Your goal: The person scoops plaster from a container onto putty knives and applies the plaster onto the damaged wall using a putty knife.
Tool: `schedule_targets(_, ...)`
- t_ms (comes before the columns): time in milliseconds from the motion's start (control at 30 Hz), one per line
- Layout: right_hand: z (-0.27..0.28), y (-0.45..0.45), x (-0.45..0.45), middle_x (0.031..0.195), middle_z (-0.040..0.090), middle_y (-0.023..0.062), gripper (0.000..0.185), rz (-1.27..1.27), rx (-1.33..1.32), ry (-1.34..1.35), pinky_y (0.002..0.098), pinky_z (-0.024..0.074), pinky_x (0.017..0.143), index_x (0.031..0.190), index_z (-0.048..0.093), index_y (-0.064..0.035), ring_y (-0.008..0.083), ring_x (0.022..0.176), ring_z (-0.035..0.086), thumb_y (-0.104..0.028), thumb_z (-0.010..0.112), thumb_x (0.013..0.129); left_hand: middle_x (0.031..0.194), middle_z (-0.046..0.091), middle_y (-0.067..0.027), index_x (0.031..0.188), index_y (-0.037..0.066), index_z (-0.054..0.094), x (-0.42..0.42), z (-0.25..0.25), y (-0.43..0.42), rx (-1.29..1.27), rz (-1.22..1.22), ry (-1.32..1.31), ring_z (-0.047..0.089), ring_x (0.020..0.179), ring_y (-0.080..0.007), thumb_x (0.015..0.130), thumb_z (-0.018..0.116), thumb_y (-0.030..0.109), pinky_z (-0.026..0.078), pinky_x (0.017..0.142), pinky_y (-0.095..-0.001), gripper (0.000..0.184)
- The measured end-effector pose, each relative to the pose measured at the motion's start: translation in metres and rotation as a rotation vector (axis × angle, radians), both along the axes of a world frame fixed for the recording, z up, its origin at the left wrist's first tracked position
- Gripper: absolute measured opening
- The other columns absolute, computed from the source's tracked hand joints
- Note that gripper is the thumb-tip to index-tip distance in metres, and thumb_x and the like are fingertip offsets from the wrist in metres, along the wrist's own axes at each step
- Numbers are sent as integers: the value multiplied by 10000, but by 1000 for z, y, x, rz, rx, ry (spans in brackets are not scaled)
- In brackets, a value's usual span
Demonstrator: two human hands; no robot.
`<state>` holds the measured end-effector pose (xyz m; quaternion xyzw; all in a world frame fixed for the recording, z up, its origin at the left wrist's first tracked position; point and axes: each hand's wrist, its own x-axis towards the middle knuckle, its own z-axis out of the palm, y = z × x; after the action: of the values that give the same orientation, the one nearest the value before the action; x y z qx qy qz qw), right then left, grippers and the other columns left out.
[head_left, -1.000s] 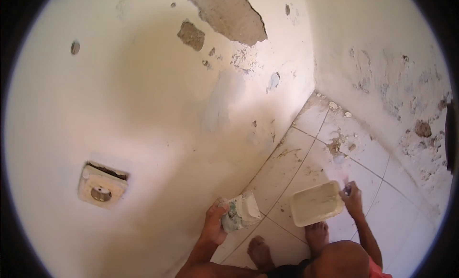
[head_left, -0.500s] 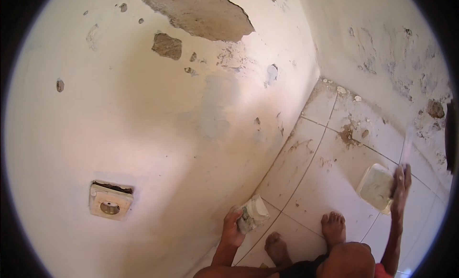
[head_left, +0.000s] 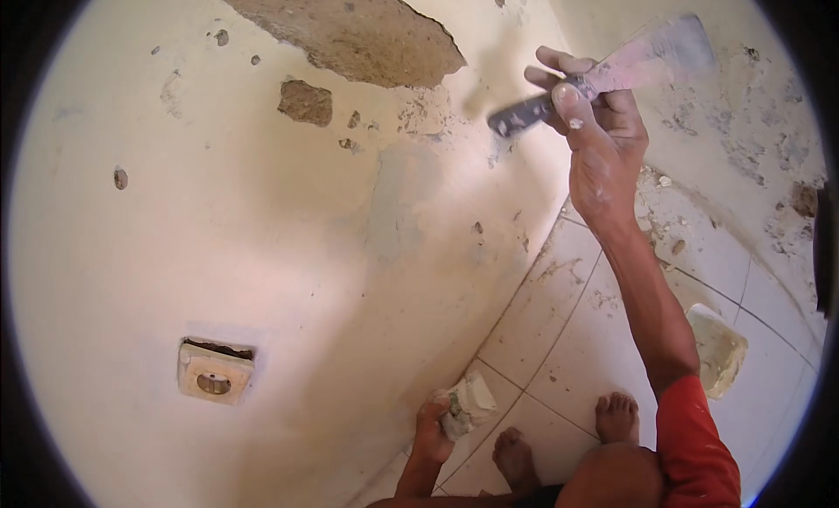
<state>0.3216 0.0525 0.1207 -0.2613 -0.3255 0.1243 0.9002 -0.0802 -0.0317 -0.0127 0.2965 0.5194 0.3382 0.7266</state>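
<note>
Putty knife, flared metal blade smeared pink and grey, dark white-flecked handle, held up in front of the cream, chipped plaster wall, above the dusty, pale-tiled floor. Off-white, shallow rectangular tray down on the tiles, off to the right. Right grip closed on the knife around the handle-blade joint, thumb opposite fingers. Left grip down low, wrapped on a whitish, grey-green-smeared squarish chunk; can't tell the material, tbh. Back to the knife: probably pretty light, stiff near the neck, maybe a bit springy out at the wide end. Doesn't look fragile. Might turn slick with that residue on it. Best held by the handle, right up near the neck.
</note>
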Motion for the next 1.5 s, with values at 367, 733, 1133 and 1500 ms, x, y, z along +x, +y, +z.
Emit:
schedule_targets(367,-13,55,-17,1315,589,237,229,5,117,153,329,493,1016,1174,542,44,248,1193,610,-14,584,956,1099,642,-107,1157,10,548,3,-9,2,-10,-42,-73,646,1025,-213,928,586,167,520,931,-377,281)
schedule_targets(733,2,53,-21,1232,620,281,152,-69,172,65,343,590,896,1106,541,19,301,1126,653,-55,572,977,1103,635,-108,1175,10,537,3,-1,3,-29,-8,-99,634,1046,-218,920,591,150,509,945,-381,296)
schedule_targets(1133,-4,51,-35,1195,659,137,142,-41,113,97,304,515,958,1046,643,58,184,1134,621,-35,564,974,1135,635,-94,1188,20,552,3,0,1,10,-25,-56,627,1072,-218,912,607,189,504,953,-386,328)
schedule_targets(1500,-10,53,-30,1153,675,156,154,5,194,-55,283,497,930,1099,610,50,146,1015,640,-10,591,958,1102,648,-80,1152,37,584,4,6,-1,28,-16,-79,630,1064,-209,909,635,221,495,969,-383,308)
